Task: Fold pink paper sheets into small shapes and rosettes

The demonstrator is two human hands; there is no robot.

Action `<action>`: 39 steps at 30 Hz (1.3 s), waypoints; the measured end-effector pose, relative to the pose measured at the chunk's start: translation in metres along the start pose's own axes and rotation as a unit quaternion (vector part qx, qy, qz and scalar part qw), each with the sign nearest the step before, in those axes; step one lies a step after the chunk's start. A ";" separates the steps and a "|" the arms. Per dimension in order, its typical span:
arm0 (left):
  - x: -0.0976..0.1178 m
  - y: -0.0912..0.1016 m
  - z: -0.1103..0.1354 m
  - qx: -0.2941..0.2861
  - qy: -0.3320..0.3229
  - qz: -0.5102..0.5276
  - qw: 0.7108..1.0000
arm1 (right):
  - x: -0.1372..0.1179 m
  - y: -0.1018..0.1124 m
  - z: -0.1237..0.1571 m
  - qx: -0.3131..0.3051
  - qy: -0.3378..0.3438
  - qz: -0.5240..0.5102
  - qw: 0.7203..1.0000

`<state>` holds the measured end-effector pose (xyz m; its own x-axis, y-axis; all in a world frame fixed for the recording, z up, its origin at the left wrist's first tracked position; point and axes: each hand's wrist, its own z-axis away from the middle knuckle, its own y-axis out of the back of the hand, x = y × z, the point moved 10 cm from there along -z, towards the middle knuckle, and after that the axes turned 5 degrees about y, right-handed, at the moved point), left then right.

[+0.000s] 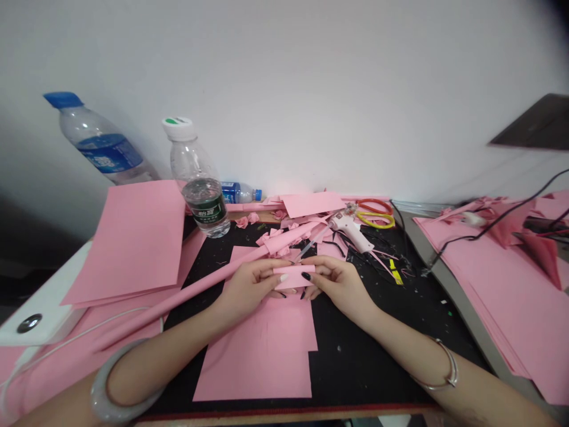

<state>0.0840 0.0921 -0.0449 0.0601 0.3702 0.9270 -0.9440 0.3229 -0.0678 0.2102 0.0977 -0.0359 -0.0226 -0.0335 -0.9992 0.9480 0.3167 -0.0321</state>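
Note:
My left hand (246, 289) and my right hand (338, 287) pinch a small strip of pink paper (293, 277) between them, one at each end. Its edges are bent slightly. Under my hands lies a large cut sheet of pink paper (255, 356) on a black work mat (377, 338). A long rolled pink paper tube (186, 295) passes just behind my left hand, and its far end lies among scraps. Behind my right hand, a white hot glue gun (351, 231) rests with its thin nozzle pointing towards the strip.
Red-and-yellow-handled scissors (376, 213) lie at the back, near small paper roses (242, 222). Plastic bottles (200, 184) stand or lie at the back left, beside a stack of pink sheets (133, 243). More pink sheets (498, 290) and black cables (489, 222) are on the right.

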 end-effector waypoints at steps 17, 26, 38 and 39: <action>0.007 -0.003 0.002 -0.005 -0.036 -0.027 0.999 | -0.005 0.000 0.004 0.023 0.025 0.018 0.999; 0.004 0.002 0.001 0.010 -0.024 -0.045 0.999 | -0.002 0.002 0.004 0.022 0.030 0.047 0.998; 0.001 -0.008 0.002 -0.044 -0.002 -0.072 0.996 | 0.003 -0.010 0.006 -0.036 0.021 0.108 0.993; 0.001 -0.008 0.002 -0.050 -0.004 -0.069 0.996 | 0.004 -0.010 0.006 -0.037 0.018 0.105 0.994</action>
<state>0.0912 0.0883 -0.0428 0.1843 0.3104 0.9326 -0.8903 0.4548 0.0245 0.2021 0.0890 -0.0391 0.1604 0.0742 -0.9843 0.9072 0.3818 0.1767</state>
